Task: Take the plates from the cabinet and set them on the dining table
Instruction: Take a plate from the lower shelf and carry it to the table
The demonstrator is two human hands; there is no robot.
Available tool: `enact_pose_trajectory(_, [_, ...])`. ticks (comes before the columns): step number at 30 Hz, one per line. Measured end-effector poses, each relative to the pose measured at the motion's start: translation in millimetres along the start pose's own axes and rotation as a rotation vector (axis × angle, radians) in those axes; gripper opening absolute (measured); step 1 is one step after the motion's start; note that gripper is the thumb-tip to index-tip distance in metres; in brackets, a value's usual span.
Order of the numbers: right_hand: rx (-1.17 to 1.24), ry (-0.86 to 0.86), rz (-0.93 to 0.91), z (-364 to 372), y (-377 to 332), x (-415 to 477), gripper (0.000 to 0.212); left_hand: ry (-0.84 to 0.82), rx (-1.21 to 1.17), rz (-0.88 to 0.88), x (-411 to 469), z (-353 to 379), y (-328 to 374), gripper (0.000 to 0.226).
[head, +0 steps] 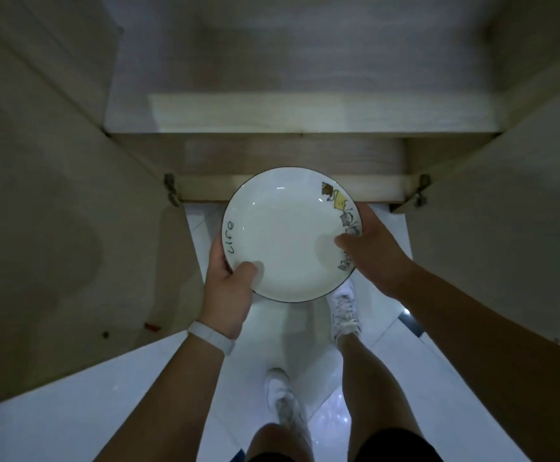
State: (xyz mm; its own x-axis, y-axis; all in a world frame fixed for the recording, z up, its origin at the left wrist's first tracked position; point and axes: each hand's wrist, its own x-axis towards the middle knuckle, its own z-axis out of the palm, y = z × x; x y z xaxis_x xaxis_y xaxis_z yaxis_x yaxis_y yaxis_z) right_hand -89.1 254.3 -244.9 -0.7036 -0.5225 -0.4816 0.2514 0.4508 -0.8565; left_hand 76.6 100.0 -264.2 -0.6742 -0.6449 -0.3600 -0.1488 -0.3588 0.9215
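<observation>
Glossy white floor tiles are reflecting light. A white laced right shoe is standing ahead of the left shoe. A white wristband is circling one wrist.

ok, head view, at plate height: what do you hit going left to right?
At that height: left cabinet door → left hand → plate → right hand → right cabinet door. Both hands grip the plate at its rim, thumbs on top.
</observation>
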Motion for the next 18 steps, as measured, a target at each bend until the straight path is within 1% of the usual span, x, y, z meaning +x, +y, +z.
enact_pose_trajectory(3, [0.007,0.001,-0.018,-4.0,-46.1,-63.3,0.045,-0.004,-0.029,-0.01,-44.8,-1.0,51.3,0.064])
enact_pose_trajectory(7, [0.017,0.102,-0.022,-14.6,-102.8,-143.0,0.044,-0.083,-0.044,0.013,-101.8,4.4,120.3,0.063])
enact_pose_trajectory(10, [0.013,0.167,-0.045,-30.7,-138.3,-194.2,0.04,-0.152,-0.048,0.061,-135.9,14.7,163.9,0.065])
enact_pose_trajectory(13, [0.027,0.216,-0.062,-53.9,-162.9,-243.1,0.043,-0.237,-0.051,0.079,-163.4,33.6,198.9,0.067])
enact_pose_trajectory(16, [0.093,0.256,-0.071,-78.2,-181.0,-290.0,0.046,-0.299,-0.053,0.091,-187.4,62.3,230.0,0.065])
enact_pose_trajectory(18, [0.125,0.323,-0.067,-94.3,-189.8,-320.4,0.047,-0.356,-0.031,0.11,-203.6,84.5,246.5,0.063])
